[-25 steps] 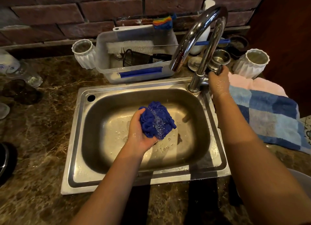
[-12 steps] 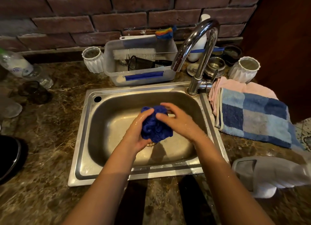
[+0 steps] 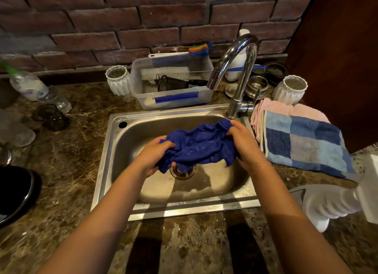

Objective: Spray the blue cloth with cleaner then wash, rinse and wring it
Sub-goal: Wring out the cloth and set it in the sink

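The wet blue cloth (image 3: 201,146) is stretched between both hands above the steel sink (image 3: 114,150), over the drain (image 3: 182,171). My left hand (image 3: 154,156) grips its lower left end. My right hand (image 3: 244,144) grips its upper right end, close to the base of the chrome tap (image 3: 235,69). No water runs from the spout. A white spray bottle (image 3: 331,202) lies on its side on the counter to the right of the sink.
A clear tub (image 3: 171,99) with brushes stands behind the sink, flanked by two white ribbed cups (image 3: 118,81) (image 3: 289,89). A blue checked towel (image 3: 302,144) over a pink one lies at the right. Glasses and a plastic bottle (image 3: 28,85) crowd the left counter.
My right hand left the tap handle and came to the cloth. The cloth, first bunched in my left hand, is now pulled out wide between both hands.
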Demonstrator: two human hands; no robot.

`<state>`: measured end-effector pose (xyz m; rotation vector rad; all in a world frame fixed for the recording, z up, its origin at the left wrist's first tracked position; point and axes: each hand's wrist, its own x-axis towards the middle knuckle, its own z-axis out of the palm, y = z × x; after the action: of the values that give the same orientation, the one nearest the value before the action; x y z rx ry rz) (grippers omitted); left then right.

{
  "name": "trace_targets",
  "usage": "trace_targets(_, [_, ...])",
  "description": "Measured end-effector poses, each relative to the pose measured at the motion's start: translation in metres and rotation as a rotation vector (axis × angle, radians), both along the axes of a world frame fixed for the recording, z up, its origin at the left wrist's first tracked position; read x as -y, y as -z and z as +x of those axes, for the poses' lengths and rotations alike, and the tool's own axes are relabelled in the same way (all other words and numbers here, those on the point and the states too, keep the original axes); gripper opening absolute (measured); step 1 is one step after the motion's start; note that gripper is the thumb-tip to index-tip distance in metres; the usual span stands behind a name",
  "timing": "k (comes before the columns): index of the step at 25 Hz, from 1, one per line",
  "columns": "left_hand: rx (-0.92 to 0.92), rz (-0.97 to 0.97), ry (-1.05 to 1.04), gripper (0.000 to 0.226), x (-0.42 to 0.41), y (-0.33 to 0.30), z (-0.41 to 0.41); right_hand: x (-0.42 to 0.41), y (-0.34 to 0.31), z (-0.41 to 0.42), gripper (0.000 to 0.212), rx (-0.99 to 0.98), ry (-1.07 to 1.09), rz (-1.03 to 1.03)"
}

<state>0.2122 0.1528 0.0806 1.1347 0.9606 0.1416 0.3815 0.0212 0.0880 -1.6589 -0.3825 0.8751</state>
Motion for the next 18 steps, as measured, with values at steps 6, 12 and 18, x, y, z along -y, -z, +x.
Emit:
trace_targets(6, [0.193, -0.053, -0.157, 0.009, -0.007, -0.028, 0.008, 0.019, 0.004, 0.001, 0.050, 0.230, -0.095, -0.086])
trace_targets(12, [0.222, -0.153, -0.011, 0.013, 0.012, -0.048, 0.027, -0.002, 0.013, -0.048, 0.112, 0.380, -0.500, 0.122])
trace_targets(18, [0.179, -0.080, 0.002, 0.017, -0.018, -0.039, -0.010, -0.010, -0.002, -0.020, 0.044, 0.319, -0.645, 0.028])
